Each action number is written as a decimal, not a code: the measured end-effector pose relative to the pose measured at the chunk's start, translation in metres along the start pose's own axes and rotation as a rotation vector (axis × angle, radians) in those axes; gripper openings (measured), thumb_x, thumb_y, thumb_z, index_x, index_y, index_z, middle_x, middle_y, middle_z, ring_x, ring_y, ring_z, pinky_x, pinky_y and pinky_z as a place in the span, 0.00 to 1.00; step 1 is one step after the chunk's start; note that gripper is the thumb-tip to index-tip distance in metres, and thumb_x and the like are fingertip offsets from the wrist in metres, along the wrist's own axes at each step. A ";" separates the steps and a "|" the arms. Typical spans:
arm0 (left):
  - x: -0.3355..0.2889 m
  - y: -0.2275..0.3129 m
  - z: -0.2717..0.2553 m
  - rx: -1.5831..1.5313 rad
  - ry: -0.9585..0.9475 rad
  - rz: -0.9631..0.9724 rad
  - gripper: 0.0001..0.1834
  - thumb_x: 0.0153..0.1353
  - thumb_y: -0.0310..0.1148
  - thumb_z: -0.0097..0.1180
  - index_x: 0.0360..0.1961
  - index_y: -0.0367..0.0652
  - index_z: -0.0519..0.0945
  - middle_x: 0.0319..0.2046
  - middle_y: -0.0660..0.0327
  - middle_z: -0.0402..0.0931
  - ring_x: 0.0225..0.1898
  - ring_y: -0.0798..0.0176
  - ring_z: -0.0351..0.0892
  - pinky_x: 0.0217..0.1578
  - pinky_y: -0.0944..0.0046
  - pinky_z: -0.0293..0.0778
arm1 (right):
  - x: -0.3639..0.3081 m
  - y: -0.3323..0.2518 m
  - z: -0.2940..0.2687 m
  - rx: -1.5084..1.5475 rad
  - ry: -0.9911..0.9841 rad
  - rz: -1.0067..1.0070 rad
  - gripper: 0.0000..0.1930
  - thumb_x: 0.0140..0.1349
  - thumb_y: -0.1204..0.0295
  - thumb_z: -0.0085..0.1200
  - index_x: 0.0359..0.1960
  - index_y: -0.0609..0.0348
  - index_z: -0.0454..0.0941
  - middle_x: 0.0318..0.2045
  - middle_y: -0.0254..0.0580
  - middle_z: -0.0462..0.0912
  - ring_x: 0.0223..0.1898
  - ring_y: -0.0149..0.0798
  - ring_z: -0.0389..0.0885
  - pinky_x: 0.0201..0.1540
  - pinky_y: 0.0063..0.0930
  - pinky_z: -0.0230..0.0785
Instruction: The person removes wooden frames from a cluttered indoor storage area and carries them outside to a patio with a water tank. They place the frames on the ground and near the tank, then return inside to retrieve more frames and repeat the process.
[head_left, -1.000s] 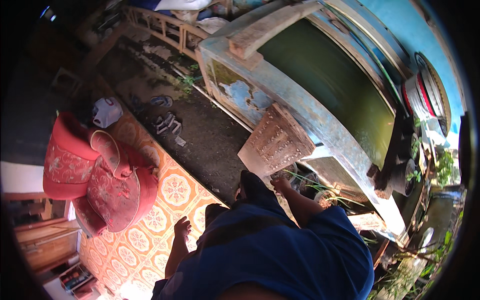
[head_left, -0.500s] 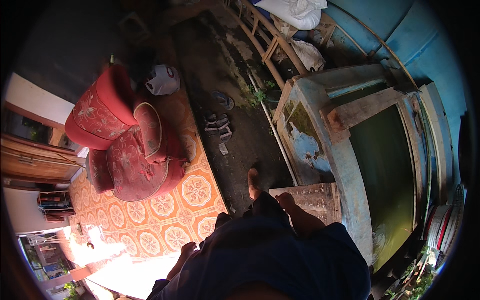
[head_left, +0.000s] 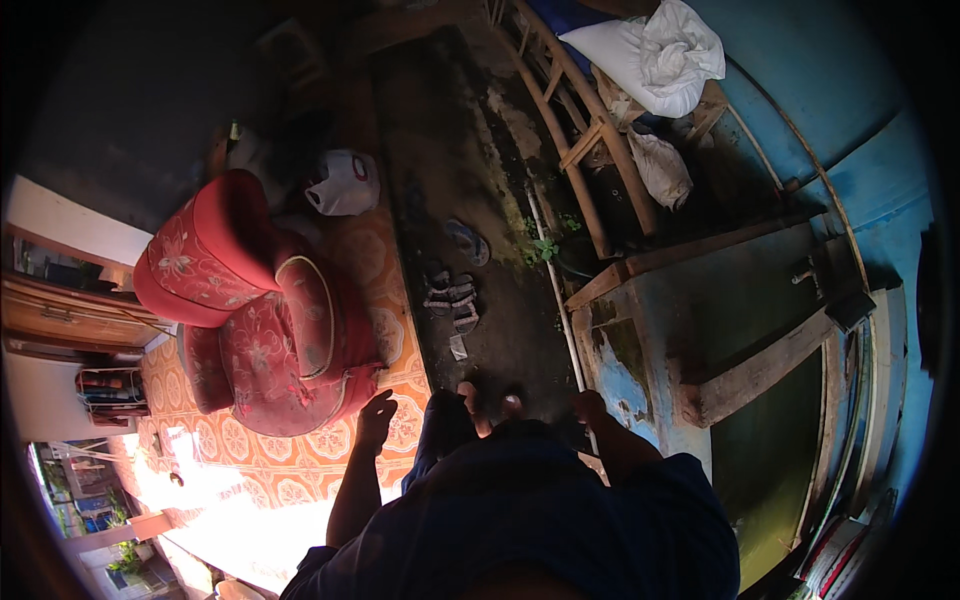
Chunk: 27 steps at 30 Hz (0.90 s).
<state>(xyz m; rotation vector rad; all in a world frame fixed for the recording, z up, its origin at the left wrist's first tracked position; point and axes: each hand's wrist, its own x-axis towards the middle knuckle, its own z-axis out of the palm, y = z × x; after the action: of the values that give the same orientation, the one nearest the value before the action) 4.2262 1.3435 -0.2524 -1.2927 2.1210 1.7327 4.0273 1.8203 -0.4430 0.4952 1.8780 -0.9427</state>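
My left hand (head_left: 376, 418) hangs at my side above the orange patterned tiles, its fingers slightly apart and nothing in them. Just beyond it stands a red upholstered armchair (head_left: 262, 335) with a floral pattern. My right hand (head_left: 590, 405) hangs on the other side in shadow, fingers curled in, with no object showing in it. It is nearest to a white pipe (head_left: 556, 290) along the ground and the peeling blue wall of a water tank (head_left: 625, 365). Between the hands, my bare feet (head_left: 470, 394) show on the dark strip of floor.
Ahead lie a pair of strapped sandals (head_left: 464, 305) and a single flip-flop (head_left: 467, 243). A white bag (head_left: 343, 184) sits behind the armchair. To the right are a bamboo frame (head_left: 590, 125), a white sack (head_left: 665, 60) and a wooden plank (head_left: 755, 368) across the tank.
I have stepped forward, with the tank sliding back on my right. My left hand has come up into fuller view, and my feet have changed position.
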 end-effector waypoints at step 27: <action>0.536 0.313 -0.002 0.253 -0.325 -0.338 0.27 0.69 0.53 0.54 0.66 0.60 0.70 0.63 0.63 0.72 0.62 0.59 0.73 0.59 0.55 0.66 | -0.087 -0.387 -0.166 -0.276 1.346 0.018 0.40 0.64 0.47 0.58 0.75 0.42 0.58 0.75 0.56 0.51 0.79 0.58 0.39 0.78 0.59 0.32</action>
<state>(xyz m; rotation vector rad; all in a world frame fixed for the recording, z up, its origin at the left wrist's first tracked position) 3.6823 1.0522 -0.3206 -1.1302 1.7535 1.3762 3.7136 1.7138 -0.1695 1.1350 3.0978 -0.2332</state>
